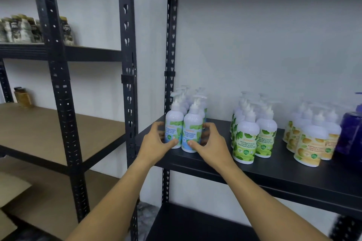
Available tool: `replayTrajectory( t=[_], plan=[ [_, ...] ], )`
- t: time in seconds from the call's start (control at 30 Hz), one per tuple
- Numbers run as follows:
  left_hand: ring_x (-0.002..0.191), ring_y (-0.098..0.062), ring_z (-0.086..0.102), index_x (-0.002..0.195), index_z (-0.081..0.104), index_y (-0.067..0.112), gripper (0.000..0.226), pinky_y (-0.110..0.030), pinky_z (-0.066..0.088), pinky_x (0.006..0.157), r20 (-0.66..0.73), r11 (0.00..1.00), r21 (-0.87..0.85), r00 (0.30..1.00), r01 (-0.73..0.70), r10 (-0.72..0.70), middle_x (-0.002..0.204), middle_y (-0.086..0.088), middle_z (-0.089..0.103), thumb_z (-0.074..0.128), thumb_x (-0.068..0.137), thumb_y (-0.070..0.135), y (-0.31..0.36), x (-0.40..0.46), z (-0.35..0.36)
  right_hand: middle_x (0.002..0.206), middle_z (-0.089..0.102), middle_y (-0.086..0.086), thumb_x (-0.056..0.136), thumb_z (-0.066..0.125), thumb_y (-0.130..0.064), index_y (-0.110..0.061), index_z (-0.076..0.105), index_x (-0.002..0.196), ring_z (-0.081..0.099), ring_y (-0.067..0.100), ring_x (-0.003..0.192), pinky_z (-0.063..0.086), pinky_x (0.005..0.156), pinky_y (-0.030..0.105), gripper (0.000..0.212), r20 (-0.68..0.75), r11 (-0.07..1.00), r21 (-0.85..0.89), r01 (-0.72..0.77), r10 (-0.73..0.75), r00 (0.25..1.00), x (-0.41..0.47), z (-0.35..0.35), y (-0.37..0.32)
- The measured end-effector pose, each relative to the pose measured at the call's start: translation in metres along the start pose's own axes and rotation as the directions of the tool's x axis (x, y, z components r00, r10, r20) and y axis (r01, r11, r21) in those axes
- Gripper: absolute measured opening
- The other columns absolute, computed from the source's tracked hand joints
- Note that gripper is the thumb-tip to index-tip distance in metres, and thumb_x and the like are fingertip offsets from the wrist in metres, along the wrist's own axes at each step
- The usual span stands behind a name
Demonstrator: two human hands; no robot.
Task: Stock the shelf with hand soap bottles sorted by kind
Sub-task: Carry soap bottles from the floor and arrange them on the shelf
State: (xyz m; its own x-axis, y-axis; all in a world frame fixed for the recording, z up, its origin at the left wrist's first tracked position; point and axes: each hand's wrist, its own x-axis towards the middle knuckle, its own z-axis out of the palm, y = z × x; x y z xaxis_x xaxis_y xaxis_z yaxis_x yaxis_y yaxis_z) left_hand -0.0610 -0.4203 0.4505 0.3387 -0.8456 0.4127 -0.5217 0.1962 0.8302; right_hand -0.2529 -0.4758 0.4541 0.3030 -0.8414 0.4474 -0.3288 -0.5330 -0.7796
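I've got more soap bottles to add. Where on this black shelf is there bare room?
Bare black shelf lies between the cool mint bottles and the green-leaf bottles, and along the front edge. It is crowded rightward, where the orange-label bottles stand close against the purple bottle.

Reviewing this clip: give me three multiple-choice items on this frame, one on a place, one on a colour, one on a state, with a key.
1. Where does the Cool Mint group stand on the black shelf?
A. left end
B. middle
C. right end

2. What colour is the big bottle at the right edge?
A. green
B. purple
C. orange

3. What are the hands doing?
A. hanging idle
B. lifting one bottle high
C. each curled round a front mint bottle

Key: 1 A, the group sits beside the left post. 2 B, its body is dark purple. 3 C, the left hand and right hand wrap the two front bottles, which stand upright on the shelf.
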Motion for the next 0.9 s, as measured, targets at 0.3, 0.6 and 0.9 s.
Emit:
replayTrajectory(
  t=[0.3,0.6,0.9],
  plan=[
    [0.129,-0.016,0.046,0.145,0.034,0.015,0.062,-0.028,0.039,0.102,-0.087,0.998,0.061,0.996,0.021,-0.016,0.144,-0.002,0.048,0.064,0.092,0.029,0.017,-0.024,0.004,0.131,0.054,-0.003,0.087,0.069,-0.036,-0.021,0.042,0.138,0.053,0.010,0.117,0.047,0.093,0.026,0.060,-0.013,0.987,-0.156,0.038,-0.041,0.999,-0.036,-0.011,-0.009],
    [0.125,-0.015,0.034,0.139,0.040,0.018,0.048,-0.029,0.034,0.098,-0.165,0.974,0.202,0.977,-0.103,0.138,0.137,-0.002,0.043,0.055,0.094,0.021,0.064,-0.100,0.054,0.136,0.050,-0.011,0.092,0.062,-0.035,-0.027,0.047,0.138,0.051,0.007,0.121,0.048,0.097,0.032,0.049,-0.049,0.947,-0.312,0.073,-0.093,0.994,-0.110,-0.089,-0.002],
    [0.134,-0.015,0.035,0.133,0.049,0.022,0.041,-0.031,0.032,0.108,0.189,0.937,0.201,0.950,-0.284,0.248,0.139,0.004,0.044,0.056,0.093,0.024,0.099,-0.179,0.183,0.135,0.051,-0.011,0.093,0.061,-0.033,-0.025,0.050,0.136,0.053,0.009,0.120,0.047,0.095,0.029,0.044,-0.202,0.846,-0.498,-0.191,0.101,0.974,-0.236,-0.213,0.075]
  ],
)
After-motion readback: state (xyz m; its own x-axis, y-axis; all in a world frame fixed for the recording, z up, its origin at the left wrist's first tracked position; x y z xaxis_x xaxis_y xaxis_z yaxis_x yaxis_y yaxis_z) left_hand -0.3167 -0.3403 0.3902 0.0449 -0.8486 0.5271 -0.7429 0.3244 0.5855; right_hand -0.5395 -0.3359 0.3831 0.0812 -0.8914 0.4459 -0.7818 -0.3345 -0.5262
